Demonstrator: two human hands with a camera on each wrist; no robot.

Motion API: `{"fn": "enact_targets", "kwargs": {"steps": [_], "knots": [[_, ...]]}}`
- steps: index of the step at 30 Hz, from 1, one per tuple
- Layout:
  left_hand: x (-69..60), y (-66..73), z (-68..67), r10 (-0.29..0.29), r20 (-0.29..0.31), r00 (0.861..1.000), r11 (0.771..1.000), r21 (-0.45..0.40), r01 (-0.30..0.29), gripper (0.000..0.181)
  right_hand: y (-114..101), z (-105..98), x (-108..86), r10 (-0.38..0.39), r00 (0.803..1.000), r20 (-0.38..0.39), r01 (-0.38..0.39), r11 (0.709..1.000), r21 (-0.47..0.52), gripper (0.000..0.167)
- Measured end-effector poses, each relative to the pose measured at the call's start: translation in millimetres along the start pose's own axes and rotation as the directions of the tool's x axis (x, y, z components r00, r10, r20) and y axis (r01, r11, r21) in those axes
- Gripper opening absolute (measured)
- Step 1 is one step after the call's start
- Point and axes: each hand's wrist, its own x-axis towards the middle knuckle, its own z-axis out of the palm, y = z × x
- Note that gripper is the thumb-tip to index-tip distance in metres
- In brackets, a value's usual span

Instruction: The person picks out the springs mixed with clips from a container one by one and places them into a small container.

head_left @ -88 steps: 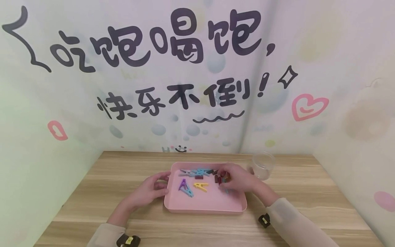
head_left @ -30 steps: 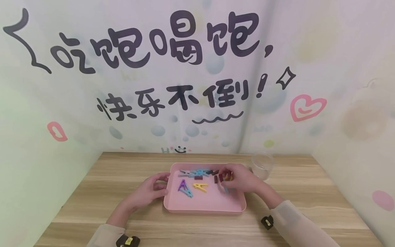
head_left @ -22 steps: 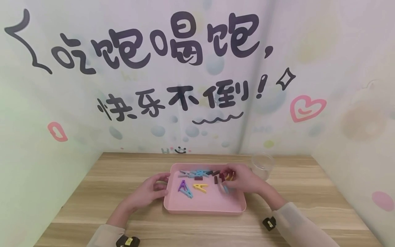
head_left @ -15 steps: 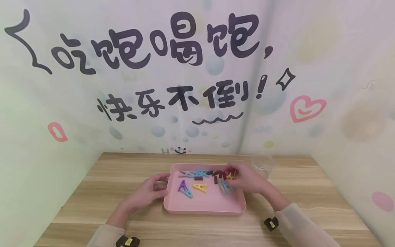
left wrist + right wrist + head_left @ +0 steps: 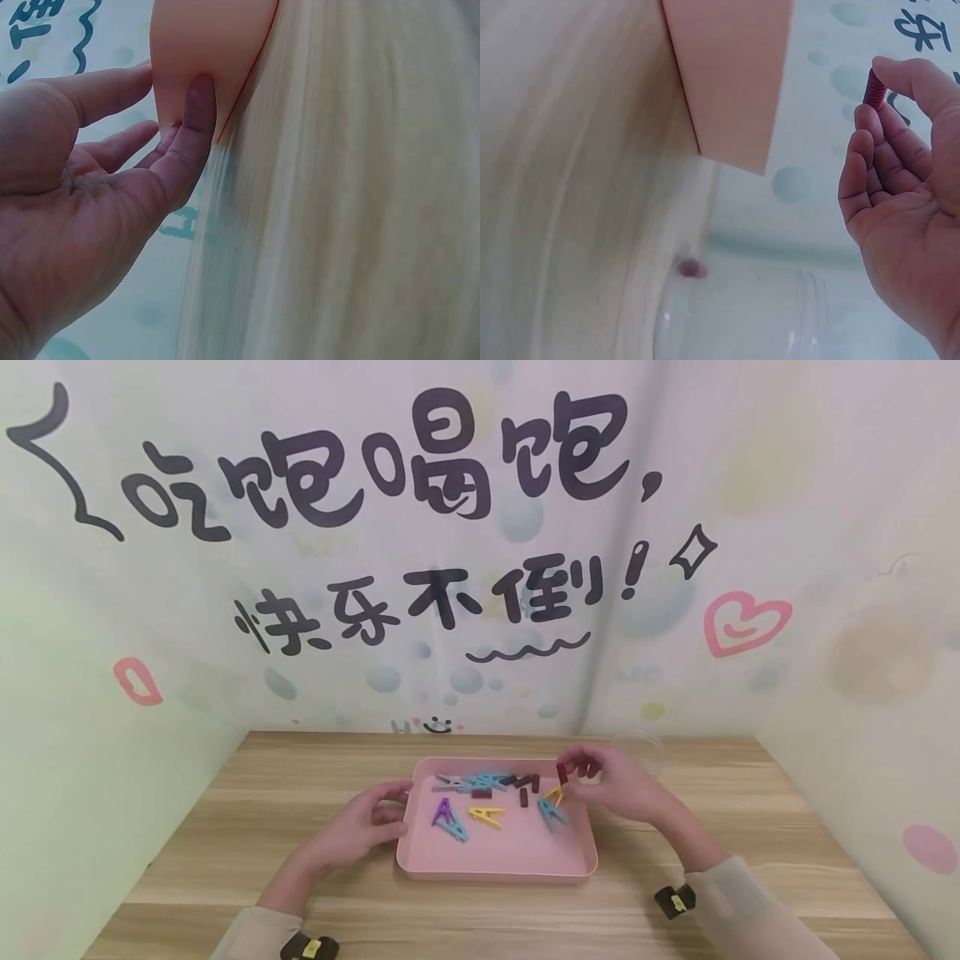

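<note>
My right hand [image 5: 618, 783] pinches a small dark red ribbed cylinder [image 5: 562, 772] between thumb and fingertip, raised over the right rim of the pink tray [image 5: 495, 860]. In the right wrist view the same piece stands upright in the pinch. Fingers of my left hand [image 5: 367, 817] touch the tray's left outer wall; the left wrist view shows them resting against it. Inside the tray lie a blue clothespin [image 5: 551, 814], a yellow clothespin [image 5: 487, 816], a purple clothespin [image 5: 442, 811], more blue ones and several dark brown-red cylinders [image 5: 524, 797].
A clear plastic cup [image 5: 739, 319] stands right of the tray, mostly behind my right hand in the head view. A small reddish piece [image 5: 692, 268] shows at the cup in the right wrist view. A printed wall closes off the back of the wooden table [image 5: 300, 777].
My right hand has lifted the dark red cylinder from among the other pieces and moved right, uncovering the blue and yellow clothespins there. My left hand has stayed at the tray.
</note>
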Motion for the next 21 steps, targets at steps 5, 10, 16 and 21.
{"fn": "enact_targets", "kwargs": {"steps": [5, 10, 16, 21], "knots": [[0.0, 0.2, -0.1, -0.001, 0.005, 1.000, 1.000, -0.015, 0.001, 0.065, 1, -13, -4.6, 0.022, 0.999, -0.039, -0.022, 1.000, -0.001, 0.029], [-0.3, 0.6, 0.2, -0.003, 0.004, 1.000, 1.000, -0.020, 0.004, 0.065, 3, -27, -9.1, 0.010, 0.997, -0.079, -0.012, 1.000, -0.027, 0.030], [-0.3, 0.8, 0.4, -0.004, 0.005, 1.000, 1.000, -0.031, 0.004, 0.064, 8, -42, -16.6, 0.050, 0.994, -0.101, -0.051, 0.999, -0.004, 0.032], [-0.5, 0.8, 0.6, -0.008, 0.004, 1.000, 0.999, -0.034, 0.008, 0.065, 14, -55, -22.6, 0.074, 0.988, -0.136, -0.079, 0.996, -0.037, 0.032]]}}
